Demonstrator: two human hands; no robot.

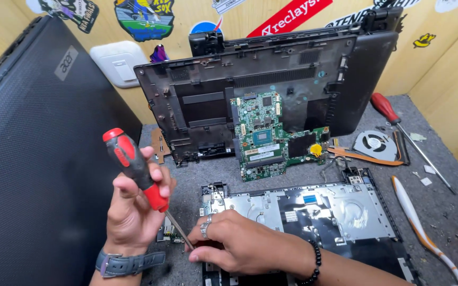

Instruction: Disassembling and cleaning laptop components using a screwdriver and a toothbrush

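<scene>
1. Closed black laptop (pixel 38 148) stands tilted along the left, the biggest thing in view. Untouched.
2. Grey felt desk (pixel 451 212) carries the rest; small debris and white scraps lie on its right side.
3. Bottom case shell (pixel 197 100), leaned upright against the wooden wall, with the green motherboard (pixel 263 135) propped in front of it.
4. Palmrest assembly (pixel 314 212) lies flat, metal plate up, just before the person. This is the work piece.
5. Cooling fan (pixel 375 144) with copper heat pipe, a second red screwdriver (pixel 398 127) and a white-orange pry tool (pixel 420 222) lie to the right, well apart from the hands.
6. Left hand (pixel 133 206): grip wrapped around the red-black screwdriver (pixel 133 167), shaft angled down to the assembly's near left corner.
7. Right hand (pixel 245 246): fingers pinched at the shaft's tip, steadying it. Whether they also hold a screw cannot be told.
8. Judgement: keep the tip guided until seated square in the screw head, press along the shaft, turn slowly to avoid slipping.
</scene>
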